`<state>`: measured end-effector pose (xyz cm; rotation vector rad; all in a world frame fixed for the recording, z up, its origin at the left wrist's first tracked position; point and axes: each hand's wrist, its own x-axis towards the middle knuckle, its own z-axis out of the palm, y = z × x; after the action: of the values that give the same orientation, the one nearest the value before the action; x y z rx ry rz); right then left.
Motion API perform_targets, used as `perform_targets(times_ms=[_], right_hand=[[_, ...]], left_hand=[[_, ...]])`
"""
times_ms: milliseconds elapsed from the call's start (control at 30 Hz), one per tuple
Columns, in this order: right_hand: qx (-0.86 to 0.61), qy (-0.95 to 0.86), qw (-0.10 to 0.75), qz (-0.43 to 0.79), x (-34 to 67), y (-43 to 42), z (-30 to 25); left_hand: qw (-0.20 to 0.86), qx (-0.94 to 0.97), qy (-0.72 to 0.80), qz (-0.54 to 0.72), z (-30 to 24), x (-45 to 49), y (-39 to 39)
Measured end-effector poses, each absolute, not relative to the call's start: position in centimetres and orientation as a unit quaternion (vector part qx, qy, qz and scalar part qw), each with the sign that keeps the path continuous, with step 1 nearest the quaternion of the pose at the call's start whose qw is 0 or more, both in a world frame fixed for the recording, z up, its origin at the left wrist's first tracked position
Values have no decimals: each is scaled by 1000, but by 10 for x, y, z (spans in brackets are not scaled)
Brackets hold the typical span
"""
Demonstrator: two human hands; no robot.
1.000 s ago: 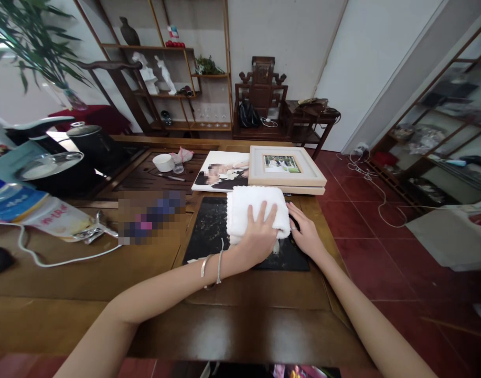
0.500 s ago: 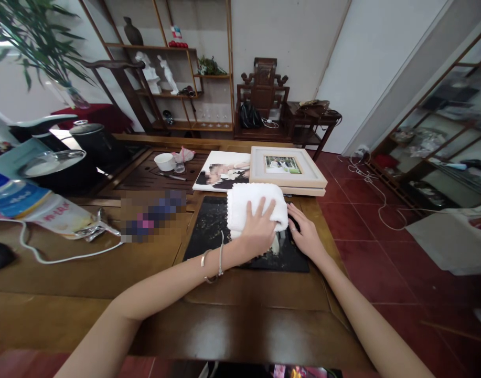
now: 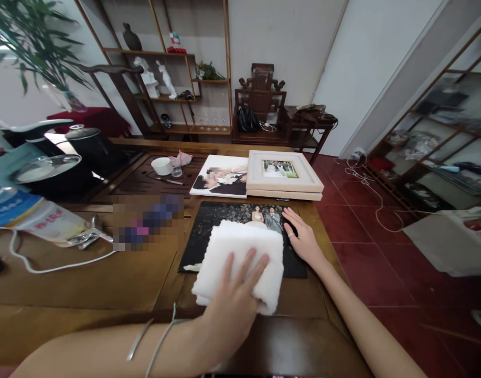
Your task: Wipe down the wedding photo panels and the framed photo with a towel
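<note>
A folded white towel (image 3: 236, 254) lies across the near edge of a dark photo print (image 3: 224, 218) that rests flat on the wooden table (image 3: 86, 278). My left hand (image 3: 232, 302) presses flat on the towel with its fingers spread. At the print's right edge my right hand (image 3: 301, 239) lies palm down, fingers stretched out, a ring on one finger. The print shows two small figures near its far edge.
Beyond the print lie a frameless photo (image 3: 220, 176) and two stacked light wooden frames (image 3: 283, 176). A white cup (image 3: 161, 165) sits on the tea tray, a dark kettle (image 3: 93, 142) at left. A white cable (image 3: 47, 265) and a plastic packet (image 3: 39, 220) lie left. Red floor lies right.
My left hand has dragged the towel from the far part of the print toward me, uncovering the two figures. My right hand has stayed at the print's right edge.
</note>
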<state>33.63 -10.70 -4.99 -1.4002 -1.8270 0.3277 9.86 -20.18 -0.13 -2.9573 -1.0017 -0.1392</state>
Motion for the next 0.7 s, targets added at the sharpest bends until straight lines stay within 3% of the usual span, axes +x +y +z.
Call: perform_targets(times_ms=[200, 433, 700], right_hand=[[-551, -722, 398, 128, 336, -108, -51], [-554, -724, 391, 128, 336, -109, -50], [-557, -723, 389, 126, 335, -109, -49]], left_hand=[[-18, -914, -401, -55, 13, 77, -145], [37, -904, -421, -68, 10, 39, -94], [-23, -915, -403, -6, 18, 34, -146]])
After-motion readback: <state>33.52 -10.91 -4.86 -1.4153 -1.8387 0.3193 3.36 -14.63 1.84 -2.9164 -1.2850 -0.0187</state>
